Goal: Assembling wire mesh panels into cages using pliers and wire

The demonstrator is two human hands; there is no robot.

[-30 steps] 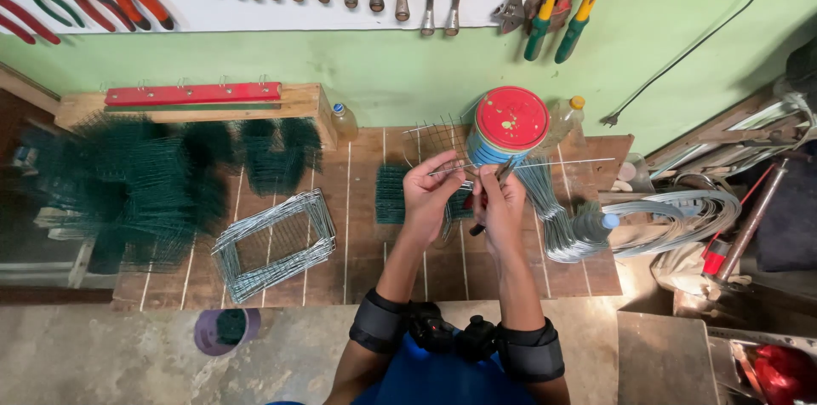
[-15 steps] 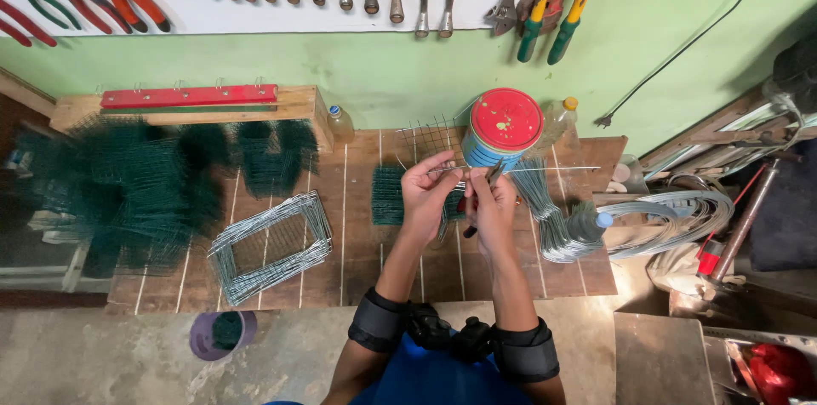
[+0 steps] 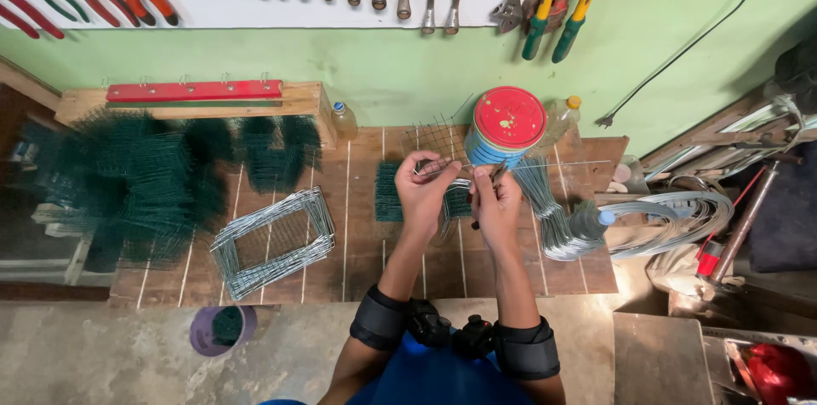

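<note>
Head view: both hands work close together over the wooden bench (image 3: 366, 260). Left hand (image 3: 424, 192) pinches the edge of a small wire mesh panel (image 3: 436, 143), held up just in front of the red-lidded tin (image 3: 508, 126). Right hand (image 3: 496, 201) is closed round a small dark tool, prob. pliers, tip at the mesh edge; can't tell exact tool. Looks like the joining or bending step on the panel's rim. Next move likely calls for a steady left pinch w/ a firm squeeze by the right. Stack of bent wire frames (image 3: 272, 239) lies to the left, green mesh pile (image 3: 119, 184) beyond, loose wire rods (image 3: 557, 218) just right.
</note>
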